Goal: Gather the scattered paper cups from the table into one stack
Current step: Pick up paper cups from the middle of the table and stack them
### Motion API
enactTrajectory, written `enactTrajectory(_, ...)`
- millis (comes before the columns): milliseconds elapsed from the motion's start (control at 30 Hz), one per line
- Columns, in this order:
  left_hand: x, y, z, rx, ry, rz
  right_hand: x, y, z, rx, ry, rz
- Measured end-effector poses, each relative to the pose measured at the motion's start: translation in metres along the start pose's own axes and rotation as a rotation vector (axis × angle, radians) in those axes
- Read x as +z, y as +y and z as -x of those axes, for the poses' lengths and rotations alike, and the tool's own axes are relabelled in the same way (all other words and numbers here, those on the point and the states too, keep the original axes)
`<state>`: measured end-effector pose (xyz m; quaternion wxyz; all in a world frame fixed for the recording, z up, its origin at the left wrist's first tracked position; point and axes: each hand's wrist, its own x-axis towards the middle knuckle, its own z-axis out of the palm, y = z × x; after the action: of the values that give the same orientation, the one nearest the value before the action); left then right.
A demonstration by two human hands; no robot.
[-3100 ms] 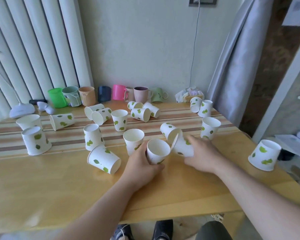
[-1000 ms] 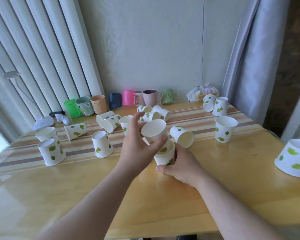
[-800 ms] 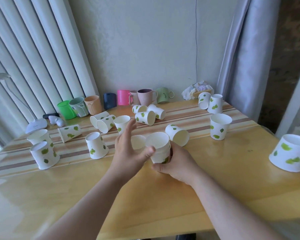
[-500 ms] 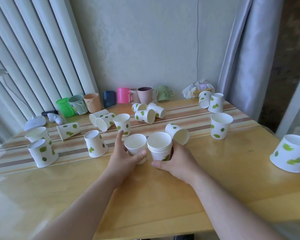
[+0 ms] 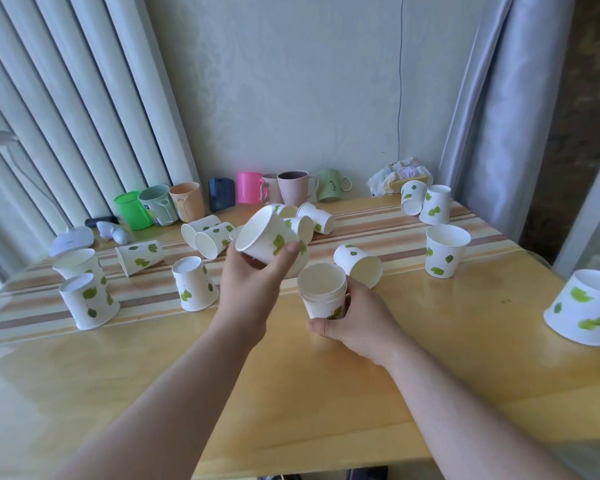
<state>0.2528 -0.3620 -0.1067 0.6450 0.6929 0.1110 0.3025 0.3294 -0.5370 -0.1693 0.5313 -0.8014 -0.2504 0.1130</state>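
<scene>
Right now the left hand (image 5: 253, 285) is holding a single paper cup (image 5: 264, 241) up off the tabletop (image 5: 291, 393), tilted with its mouth facing left, fingers curled around its lower part and the thumb (image 5: 288, 252) pressing on the side. It is hovering just up and left of the stack (image 5: 323, 291), not touching it. The right hand (image 5: 355, 317) is wrapping its fingers around the base of that stack, which is standing upright, mouth up, on the bare wood near the middle of the tabletop; several nested rims are showing at its top.

Around them, loose cups are lying everywhere. One tipped cup (image 5: 359, 265) is lying on its side just beyond the stack, mouth pointing toward the near right. An upright cup (image 5: 445, 251) is standing toward the right edge on the striped runner (image 5: 378, 220), and an upside-down cup (image 5: 584, 308) is sitting near the right edge. Another upside-down cup (image 5: 194, 289) is standing left of the left hand, with two more cups (image 5: 84, 292) close together near the left edge. A pair of cups (image 5: 425, 204) is sitting at the far right corner, and more are lying on their sides along the runner behind the raised cup. A row of coloured mugs (image 5: 250, 192) is lining the far edge against the wall.
</scene>
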Motion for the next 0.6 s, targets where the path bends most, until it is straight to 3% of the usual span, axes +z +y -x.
enactTrajectory(167, 0.016, -0.002, 0.011, -0.015, -0.19, -0.157, -0.001, -0.005, 0.003, -0.008, 0.003, -0.003)
enactTrajectory(300, -0.01, -0.017, 0.024, -0.06, -0.317, -0.329, 0.001, -0.004, 0.005, 0.003, 0.017, 0.014)
enactTrajectory(433, -0.059, -0.021, 0.023, 0.041, -0.053, -0.419, 0.0, -0.022, -0.011, 0.046, -0.057, 0.092)
enactTrajectory(533, -0.096, -0.025, 0.01, 0.022, 0.231, -0.504, 0.018, -0.043, -0.028, 0.005, -0.108, 0.122)
enactTrajectory(600, -0.116, -0.025, -0.001, -0.028, 0.326, -0.527, 0.043, -0.056, -0.04, -0.036, -0.123, 0.087)
